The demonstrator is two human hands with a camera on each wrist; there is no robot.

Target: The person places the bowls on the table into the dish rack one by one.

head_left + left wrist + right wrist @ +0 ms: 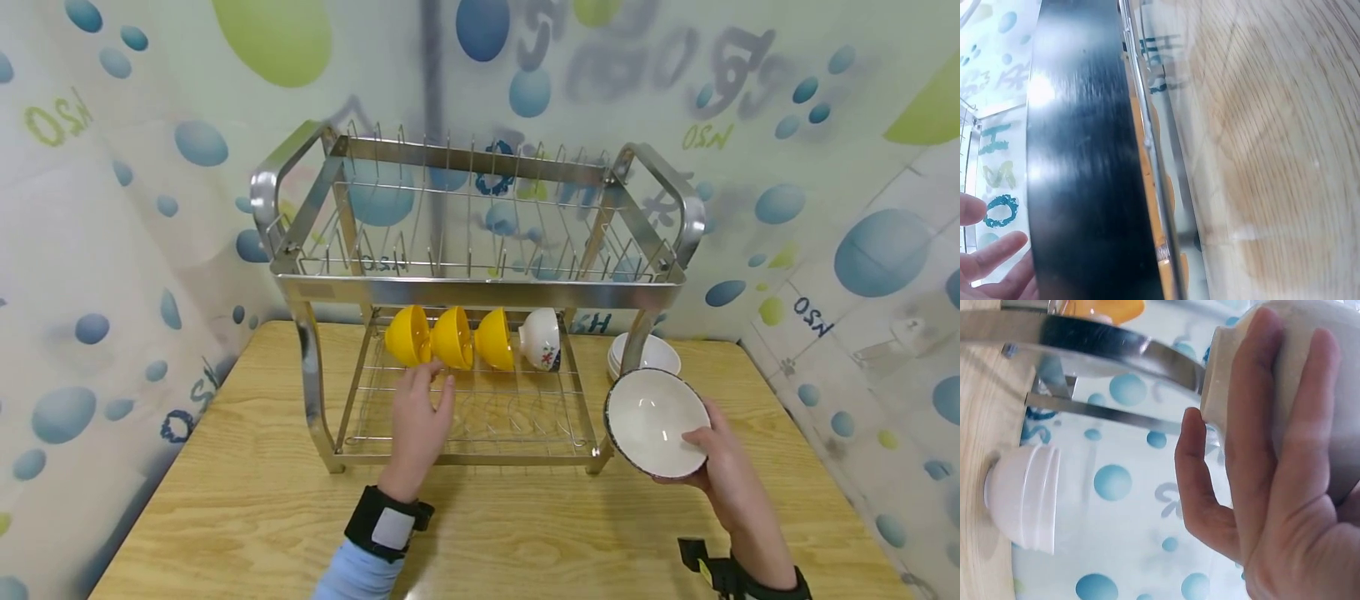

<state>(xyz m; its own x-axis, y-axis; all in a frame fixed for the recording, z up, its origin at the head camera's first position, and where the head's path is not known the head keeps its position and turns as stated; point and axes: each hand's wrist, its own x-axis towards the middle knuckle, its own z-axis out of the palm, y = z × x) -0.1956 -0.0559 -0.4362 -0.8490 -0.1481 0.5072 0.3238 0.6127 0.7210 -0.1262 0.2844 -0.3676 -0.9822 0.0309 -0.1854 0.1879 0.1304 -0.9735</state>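
Observation:
In the head view my right hand (731, 475) grips a white bowl (648, 417) with a dark rim, thumb over the edge and fingers underneath. The right wrist view shows those fingers (1254, 406) spread on the outside of the bowl, near its foot. My left hand (420, 421) reaches over the front of the lower rack tier, fingers loosely bent and holding nothing. Its fingertips are close to the yellow bowls (452, 337); whether they touch is unclear. Several yellow bowls and a white floral bowl (541, 339) stand on edge in a row on that tier.
The two-tier metal dish rack (480, 292) stands on the wooden table (225, 500), its upper tier lined with wire dividers. Stacked white bowls (660, 357) sit behind its right leg. A patterned curtain (150, 267) surrounds the table's back and sides.

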